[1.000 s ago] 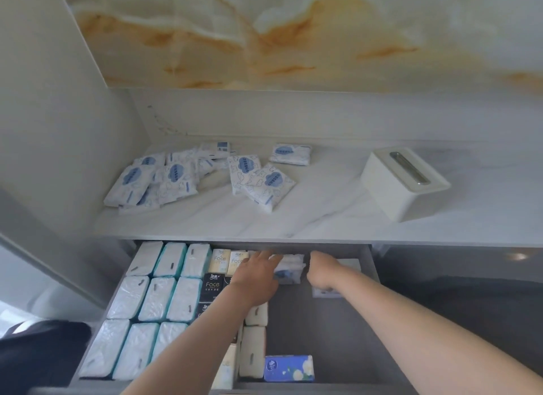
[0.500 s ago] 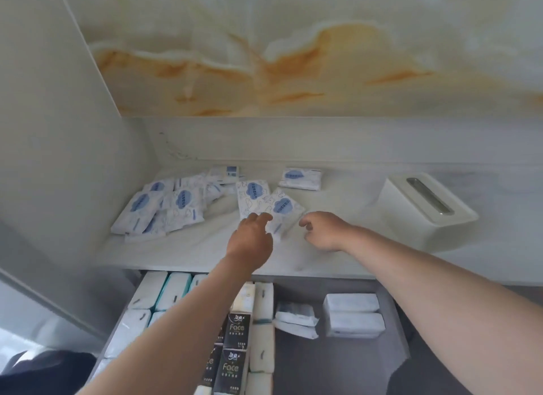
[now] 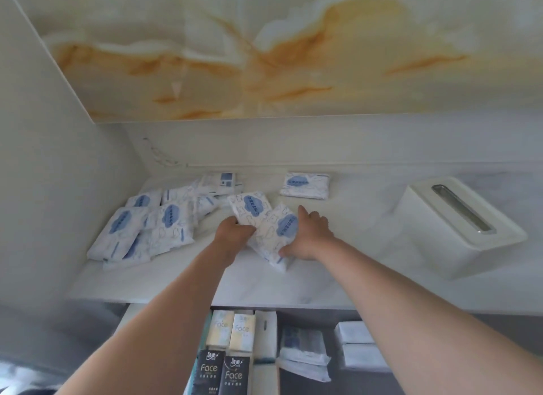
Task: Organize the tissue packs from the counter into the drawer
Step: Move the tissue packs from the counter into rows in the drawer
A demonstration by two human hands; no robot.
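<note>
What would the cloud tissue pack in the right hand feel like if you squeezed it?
Probably squishy: the cloud tissue pack the right hand grips is thin crinkly wrapper over soft tissues. Likely light, being small and flat. It won't roll, but its smooth plastic might slide against the second pack, gripped by the left hand.

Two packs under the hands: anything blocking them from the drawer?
Nothing visible. The left hand grips the left pack, the right hand the right pack; only bare counter lies before the front edge. The drawer below stands open, bare gray floor beside the stowed packs.
</note>
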